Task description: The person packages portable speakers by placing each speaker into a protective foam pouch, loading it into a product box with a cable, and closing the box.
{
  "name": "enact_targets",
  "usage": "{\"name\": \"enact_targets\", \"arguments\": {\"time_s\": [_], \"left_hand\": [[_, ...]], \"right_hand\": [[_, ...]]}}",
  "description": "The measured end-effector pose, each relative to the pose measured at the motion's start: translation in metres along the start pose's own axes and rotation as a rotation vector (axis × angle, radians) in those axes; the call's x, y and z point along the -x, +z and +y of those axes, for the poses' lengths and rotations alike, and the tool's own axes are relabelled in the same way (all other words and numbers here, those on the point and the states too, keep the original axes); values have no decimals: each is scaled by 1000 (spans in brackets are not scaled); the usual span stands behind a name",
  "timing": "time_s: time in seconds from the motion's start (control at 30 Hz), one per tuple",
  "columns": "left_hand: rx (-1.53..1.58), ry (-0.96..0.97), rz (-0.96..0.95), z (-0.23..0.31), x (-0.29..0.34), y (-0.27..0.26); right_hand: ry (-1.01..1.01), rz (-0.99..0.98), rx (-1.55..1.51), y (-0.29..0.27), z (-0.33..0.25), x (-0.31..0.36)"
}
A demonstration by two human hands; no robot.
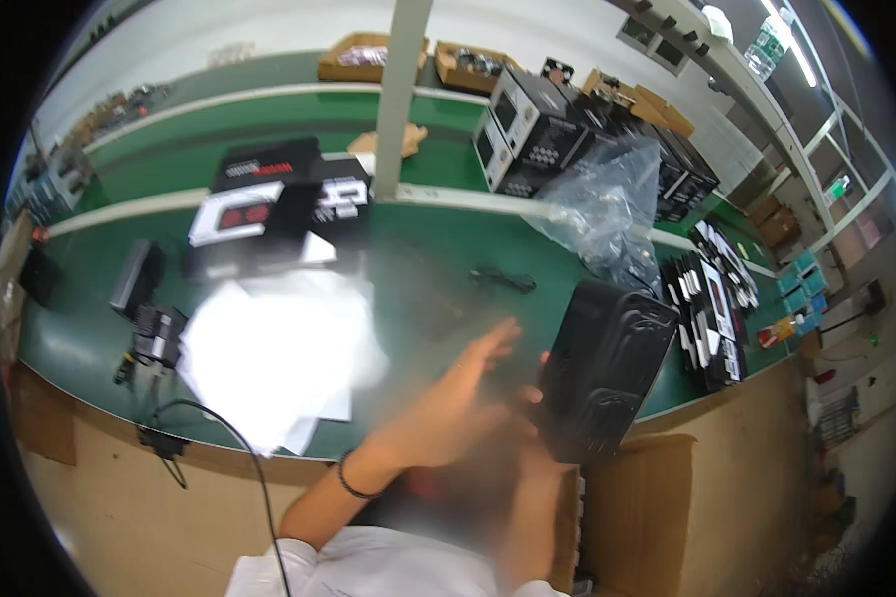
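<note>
A black box-shaped device point(607, 368) with rounded corners and two moulded rounded shapes on one face, like a portable speaker, stands tilted at the table's front edge. My right hand point(546, 443) grips its left side near the lower end; part of that hand is hazy, and fingertips show at the device's edge. My left hand point(453, 403) holds nothing. Its fingers stretch toward the device, apart from it, and a dark beaded bracelet point(353, 478) circles that wrist. Beyond my hands, a coiled black cable point(505, 279) lies on the green table point(418, 239).
White paper sheets point(279, 353) glare to the left, with flat printed cartons point(254, 214) behind. A power adapter point(157, 333) lies further left. Clear plastic bags point(612, 204) hang before stacked boxes point(533, 129). Folded cartons point(707, 308) stand right; an open cardboard box point(637, 517) is below.
</note>
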State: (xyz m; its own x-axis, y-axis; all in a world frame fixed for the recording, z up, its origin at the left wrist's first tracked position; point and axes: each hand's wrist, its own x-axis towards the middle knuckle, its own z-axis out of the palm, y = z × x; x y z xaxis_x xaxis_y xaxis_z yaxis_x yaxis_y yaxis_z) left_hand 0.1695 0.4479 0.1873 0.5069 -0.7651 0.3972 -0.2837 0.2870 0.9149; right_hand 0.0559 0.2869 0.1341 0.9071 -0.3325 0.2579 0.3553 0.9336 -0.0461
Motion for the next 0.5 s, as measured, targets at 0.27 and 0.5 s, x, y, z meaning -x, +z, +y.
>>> {"name": "enact_targets", "arguments": {"time_s": [0.27, 0.5], "left_hand": [[-431, 188, -43, 0, 7, 39], [-309, -152, -24, 66, 7, 45]], "right_hand": [[-332, 108, 1328, 64, -2, 19], [-276, 115, 1634, 114, -22, 8]]}}
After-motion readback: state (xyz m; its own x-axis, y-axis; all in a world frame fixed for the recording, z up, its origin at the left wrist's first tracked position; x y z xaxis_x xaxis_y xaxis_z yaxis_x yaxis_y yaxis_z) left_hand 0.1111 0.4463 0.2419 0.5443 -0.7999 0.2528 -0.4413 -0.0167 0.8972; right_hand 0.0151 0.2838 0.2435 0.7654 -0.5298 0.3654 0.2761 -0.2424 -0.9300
